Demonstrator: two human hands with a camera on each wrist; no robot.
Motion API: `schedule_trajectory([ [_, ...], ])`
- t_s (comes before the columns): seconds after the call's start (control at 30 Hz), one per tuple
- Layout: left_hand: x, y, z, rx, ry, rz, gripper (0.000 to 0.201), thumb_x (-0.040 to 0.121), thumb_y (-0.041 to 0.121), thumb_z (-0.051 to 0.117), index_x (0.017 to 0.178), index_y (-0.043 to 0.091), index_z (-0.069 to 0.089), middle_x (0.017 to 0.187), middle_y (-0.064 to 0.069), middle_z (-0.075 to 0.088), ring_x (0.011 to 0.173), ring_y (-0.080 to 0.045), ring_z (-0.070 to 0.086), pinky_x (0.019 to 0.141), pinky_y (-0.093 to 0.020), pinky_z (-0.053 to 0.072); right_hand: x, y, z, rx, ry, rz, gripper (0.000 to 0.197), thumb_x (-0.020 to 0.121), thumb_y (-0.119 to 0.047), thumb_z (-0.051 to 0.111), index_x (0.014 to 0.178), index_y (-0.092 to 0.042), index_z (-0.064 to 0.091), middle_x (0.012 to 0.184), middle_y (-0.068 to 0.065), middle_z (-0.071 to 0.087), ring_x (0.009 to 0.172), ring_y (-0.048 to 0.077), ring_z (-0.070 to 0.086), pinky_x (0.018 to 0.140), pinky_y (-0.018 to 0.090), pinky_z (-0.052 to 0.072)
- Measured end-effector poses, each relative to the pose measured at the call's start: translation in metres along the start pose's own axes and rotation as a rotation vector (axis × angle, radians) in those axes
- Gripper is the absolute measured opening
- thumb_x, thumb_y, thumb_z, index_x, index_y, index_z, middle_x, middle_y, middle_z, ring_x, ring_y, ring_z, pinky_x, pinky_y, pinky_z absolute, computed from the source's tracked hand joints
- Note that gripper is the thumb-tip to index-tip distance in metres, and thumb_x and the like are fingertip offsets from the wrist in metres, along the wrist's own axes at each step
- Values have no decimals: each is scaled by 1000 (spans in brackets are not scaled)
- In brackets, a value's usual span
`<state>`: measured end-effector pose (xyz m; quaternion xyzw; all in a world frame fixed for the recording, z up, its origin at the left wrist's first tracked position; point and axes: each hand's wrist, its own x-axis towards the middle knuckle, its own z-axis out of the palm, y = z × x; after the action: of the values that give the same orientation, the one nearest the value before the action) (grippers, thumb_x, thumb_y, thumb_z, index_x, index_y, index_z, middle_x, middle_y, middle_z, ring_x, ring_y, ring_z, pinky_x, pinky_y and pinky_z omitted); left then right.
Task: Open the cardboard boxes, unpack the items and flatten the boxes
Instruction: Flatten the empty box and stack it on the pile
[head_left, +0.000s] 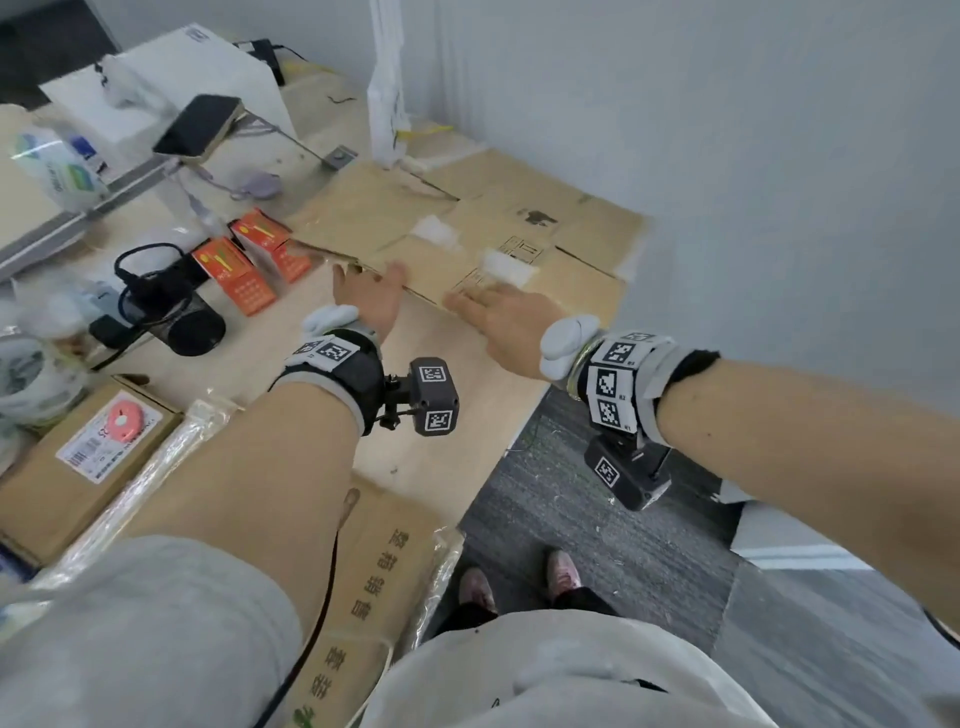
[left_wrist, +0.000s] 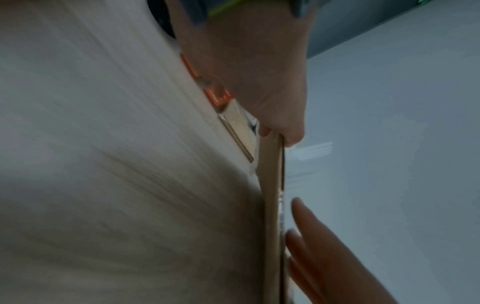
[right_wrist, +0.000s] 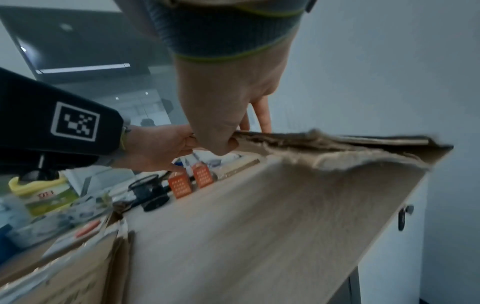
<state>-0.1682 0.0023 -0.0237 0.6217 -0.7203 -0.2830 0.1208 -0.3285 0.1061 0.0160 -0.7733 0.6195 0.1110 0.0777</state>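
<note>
while both arms reach up the middle of the head view, the nearest things sit at the bottom of the frame: a printed cardboard box (head_left: 374, 587) at bottom centre and a taped parcel (head_left: 83, 457) at lower left, both apparently unopened, so i judge more unpacking remains.

further up, the left hand (head_left: 370, 301) meets the near edge of the flattened box (head_left: 467, 234). in the left wrist view its fingers (left_wrist: 283, 131) lie on top of the sheet with the thumb tucked at the edge, pinching it, probably to steady or shift the pile. to its right, the right hand (head_left: 506, 317) does much the same; the right wrist view shows its fingers (right_wrist: 262, 115) straight on top and the thumb curled under the frayed edge, so it too pinches the cardboard.

left of the hands stand two small orange packets (head_left: 249, 260) and a black mesh cup (head_left: 171, 312) holding a cable, seemingly unpacked items set aside.

beyond, the flattened cardboard spreads toward the upper right, pushed into the corner against the grey wall (head_left: 727, 130), likely to keep the wooden table (head_left: 431, 374) free. a phone on a stand (head_left: 200, 124) sits at upper left.
</note>
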Motion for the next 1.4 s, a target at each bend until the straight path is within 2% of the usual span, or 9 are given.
schedule_trajectory([
  [0.13, -12, -46, 18, 215, -191, -65, 53, 105, 36, 19, 148, 7, 30, 156, -16, 24, 145, -29, 14, 118, -39, 0, 6, -18, 39, 65, -128, 39, 86, 84, -31, 59, 150, -11, 10, 149, 19, 25, 130, 34, 35, 82, 39, 49],
  [0.27, -17, -68, 28, 216, -134, -151, 67, 98, 52, 20, 148, 9, 29, 159, -11, 16, 147, -27, 0, 117, -48, -10, 15, -29, 57, 125, -145, -55, 77, 83, -32, 61, 146, -10, 23, 146, 17, 30, 131, 34, 31, 89, 42, 48],
  [0.37, -15, -85, 31, 237, -57, -337, 77, 91, 61, 29, 149, 11, 30, 159, -11, 12, 147, -33, -2, 116, -54, -1, 22, -28, 70, 203, -209, -132, 90, 87, -44, 60, 151, -9, 9, 156, 17, 16, 142, 33, 17, 113, 45, 28],
  [0.5, -22, -106, 37, 138, 22, -473, 65, 95, 35, 49, 147, 2, 28, 153, -24, 20, 141, -40, 21, 114, -46, 21, 34, -17, 84, 152, -284, -137, 87, 93, -51, 50, 152, -9, 2, 159, 14, 5, 146, 32, 7, 117, 46, 19],
  [0.7, -24, -95, 68, 93, -269, -399, 65, 96, 32, 52, 152, 20, 19, 145, -23, 37, 130, -42, 40, 106, -45, 34, 46, 3, 108, 66, -327, 76, 76, 94, -46, 47, 152, -18, 7, 157, 17, 6, 141, 40, 15, 110, 49, 30],
  [0.87, -20, -80, 94, 244, -390, -391, 63, 91, 41, 54, 139, 10, 30, 139, -22, 36, 129, -44, 35, 103, -48, 36, 55, 13, 120, 69, -420, 132, 81, 93, -49, 49, 153, -18, 3, 155, 19, 9, 141, 39, 18, 110, 49, 29],
  [0.97, -11, -79, 97, 296, -377, -373, 74, 83, 55, 56, 139, 14, 29, 138, -29, 33, 125, -45, 36, 98, -47, 40, 64, 27, 129, 86, -447, 144, 83, 91, -48, 53, 152, -20, 3, 155, 20, 8, 141, 40, 18, 110, 52, 31],
  [1.2, -4, -75, 95, 283, -362, -297, 60, 89, 40, 54, 138, 15, 31, 138, -24, 31, 115, -41, 46, 94, -41, 43, 69, 55, 132, 50, -439, 128, 89, 88, -50, 54, 152, -21, -1, 155, 19, 6, 142, 39, 15, 112, 50, 27],
  [1.4, -13, -71, 88, 196, -263, -343, 58, 91, 30, 56, 141, 10, 32, 133, -18, 44, 116, -37, 49, 96, -42, 42, 81, 56, 113, 76, -344, 132, 59, 95, -39, 48, 142, -10, 31, 134, 18, 43, 119, 33, 47, 91, 40, 41],
])
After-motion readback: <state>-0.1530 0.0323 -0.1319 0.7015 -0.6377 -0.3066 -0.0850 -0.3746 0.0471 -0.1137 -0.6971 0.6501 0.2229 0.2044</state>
